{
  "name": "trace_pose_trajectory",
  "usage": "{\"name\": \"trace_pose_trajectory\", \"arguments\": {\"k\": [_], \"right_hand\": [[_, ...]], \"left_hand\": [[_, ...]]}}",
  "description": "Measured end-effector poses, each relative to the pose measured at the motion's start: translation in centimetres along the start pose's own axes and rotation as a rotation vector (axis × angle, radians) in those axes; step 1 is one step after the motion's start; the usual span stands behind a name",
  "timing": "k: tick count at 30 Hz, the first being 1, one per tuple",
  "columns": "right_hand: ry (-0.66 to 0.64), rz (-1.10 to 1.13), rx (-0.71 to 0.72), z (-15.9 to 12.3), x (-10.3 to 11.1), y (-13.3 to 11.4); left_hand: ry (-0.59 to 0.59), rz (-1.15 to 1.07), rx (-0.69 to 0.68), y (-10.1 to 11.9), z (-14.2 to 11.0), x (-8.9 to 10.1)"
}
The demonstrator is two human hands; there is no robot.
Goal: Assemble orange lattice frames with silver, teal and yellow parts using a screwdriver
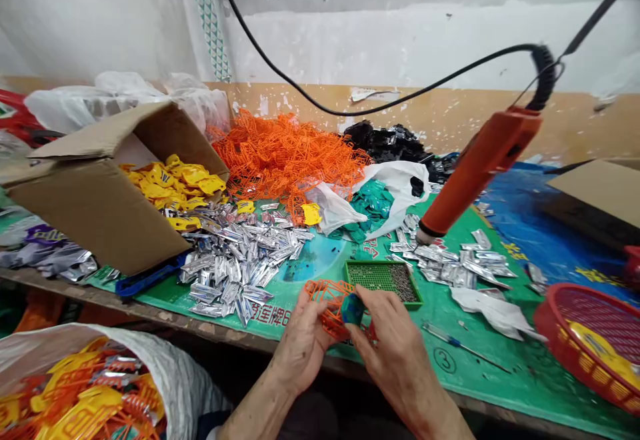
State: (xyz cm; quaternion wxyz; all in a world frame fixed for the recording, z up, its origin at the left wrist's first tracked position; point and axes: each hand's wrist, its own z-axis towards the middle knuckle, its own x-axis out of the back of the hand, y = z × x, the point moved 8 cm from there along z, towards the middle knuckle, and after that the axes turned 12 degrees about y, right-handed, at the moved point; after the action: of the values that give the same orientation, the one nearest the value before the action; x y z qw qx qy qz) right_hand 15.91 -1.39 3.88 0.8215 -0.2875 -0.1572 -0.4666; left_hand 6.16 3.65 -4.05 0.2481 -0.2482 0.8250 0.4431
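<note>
Near the table's front edge, my left hand [301,340] is closed on an orange plastic lattice frame [327,291]. Thumb and fingers of my right hand [393,340] pinch a dark green plastic piece [353,309] against the right side of that frame. My fingers hide how the two parts meet. Just behind my right hand lies a green tray [360,272] holding many small metal bits, perhaps screws. A red electric screwdriver [477,173] hangs tip down beyond the tray, apart from both hands.
Silver foil-like pieces [235,260] are heaped left of centre. Behind them sit a carton [95,207] of yellow parts, an orange frame pile [285,153] and a white bag [400,180] of green pieces. A thin screwdriver [465,347] and red basket [575,353] lie right; a full sack [175,367] stands front left.
</note>
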Motion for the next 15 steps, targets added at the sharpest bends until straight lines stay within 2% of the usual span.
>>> {"name": "trace_pose_trajectory", "arguments": {"k": [4, 9, 15], "right_hand": [[0.000, -0.011, 0.029, 0.2, -0.3, -0.3], [0.000, 0.007, 0.018, -0.5, -0.5, 0.0], [-0.006, 0.034, 0.006, -0.6, -0.2, -0.1]], "left_hand": [[-0.013, -0.006, 0.002, -0.3, -0.3, 0.2], [-0.090, 0.043, 0.055, -1.3, -0.3, -0.1], [-0.098, 0.064, 0.058, -1.7, 0.2, -0.2]]}}
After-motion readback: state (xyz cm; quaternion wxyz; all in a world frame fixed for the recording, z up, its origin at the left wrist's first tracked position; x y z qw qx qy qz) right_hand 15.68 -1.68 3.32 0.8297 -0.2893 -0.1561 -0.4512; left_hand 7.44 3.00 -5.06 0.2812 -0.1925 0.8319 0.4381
